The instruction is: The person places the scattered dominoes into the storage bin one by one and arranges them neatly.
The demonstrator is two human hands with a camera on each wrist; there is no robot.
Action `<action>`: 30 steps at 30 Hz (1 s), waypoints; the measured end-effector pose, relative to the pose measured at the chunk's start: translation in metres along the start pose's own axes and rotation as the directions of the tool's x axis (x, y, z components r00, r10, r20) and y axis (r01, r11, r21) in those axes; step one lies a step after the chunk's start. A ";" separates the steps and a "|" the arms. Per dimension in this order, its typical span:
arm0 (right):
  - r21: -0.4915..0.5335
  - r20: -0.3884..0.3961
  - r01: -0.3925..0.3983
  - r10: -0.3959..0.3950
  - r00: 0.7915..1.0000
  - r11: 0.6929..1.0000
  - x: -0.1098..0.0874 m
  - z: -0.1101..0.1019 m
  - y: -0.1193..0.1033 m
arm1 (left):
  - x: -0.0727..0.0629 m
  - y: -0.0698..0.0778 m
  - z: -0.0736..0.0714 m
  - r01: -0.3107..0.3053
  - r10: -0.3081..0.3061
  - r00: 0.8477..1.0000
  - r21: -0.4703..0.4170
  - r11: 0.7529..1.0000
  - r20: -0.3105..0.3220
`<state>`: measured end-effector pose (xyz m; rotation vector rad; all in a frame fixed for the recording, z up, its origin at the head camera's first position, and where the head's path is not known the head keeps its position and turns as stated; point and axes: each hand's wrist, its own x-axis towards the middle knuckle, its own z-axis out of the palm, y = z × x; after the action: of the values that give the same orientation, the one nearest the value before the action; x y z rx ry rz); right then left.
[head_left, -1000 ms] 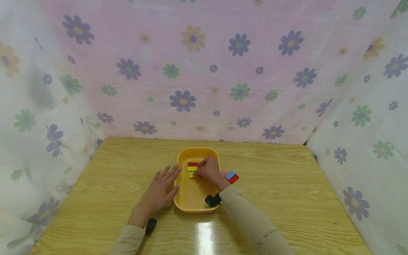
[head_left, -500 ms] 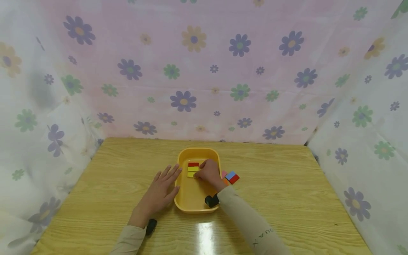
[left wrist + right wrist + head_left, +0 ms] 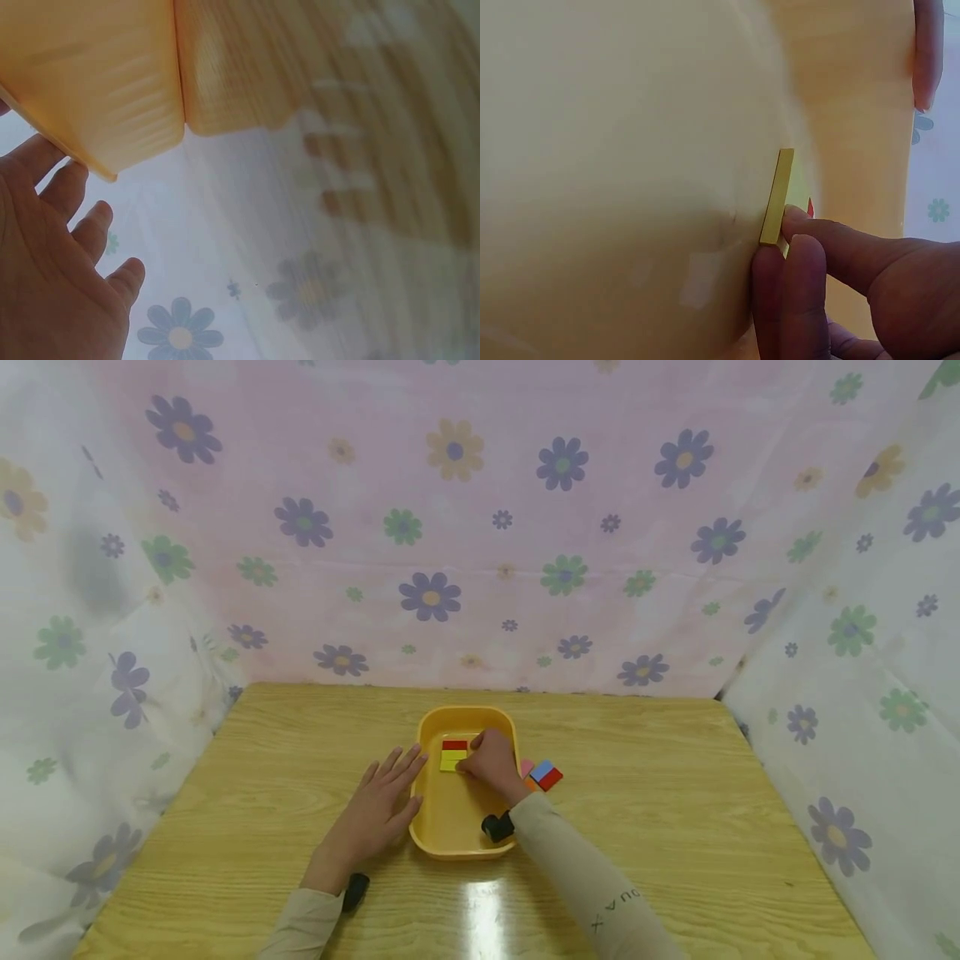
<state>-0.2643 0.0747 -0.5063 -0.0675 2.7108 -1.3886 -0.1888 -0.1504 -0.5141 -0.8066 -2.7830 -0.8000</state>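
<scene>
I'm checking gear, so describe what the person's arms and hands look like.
The left sleeve and right sleeve are pale beige, reaching the wrists. Dark lettering marks the right one, not clearly readable. A black device sits by the left wrist, a second black device by the right. The left hand and right hand wear no gloves.

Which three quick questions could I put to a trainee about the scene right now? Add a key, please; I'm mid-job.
1. True or false: the left hand touches the rim of the rectangular yellow plastic tray.
2. Inside the tray, which colour is the flat block farthest from the person?
A) blue
B) red
C) pink
3. What does the right hand pinch?

Key:
1. True.
2. B.
3. A flat rectangular yellow block.
</scene>
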 end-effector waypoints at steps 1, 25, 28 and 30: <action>0.001 -0.001 -0.001 0.001 1.000 1.000 0.000 0.000 0.000 | 0.000 -0.001 0.000 -0.002 0.002 1.000 0.002 1.000 -0.001; -0.044 0.052 -0.096 0.098 0.994 0.994 -0.009 -0.009 -0.019 | 0.003 0.000 -0.004 -0.007 0.007 1.000 0.008 1.000 0.003; -0.010 0.101 -0.113 0.114 0.988 0.993 -0.015 -0.017 -0.027 | 0.003 0.000 -0.004 -0.004 0.004 1.000 0.016 1.000 0.012; 0.039 0.131 -0.112 0.106 0.986 0.993 -0.019 -0.025 -0.032 | 0.002 0.000 -0.004 0.002 -0.002 1.000 0.024 1.000 0.015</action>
<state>-0.2481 0.0774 -0.4645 -0.0053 2.5370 -1.3652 -0.1906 -0.1513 -0.5099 -0.8094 -2.8012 -0.7625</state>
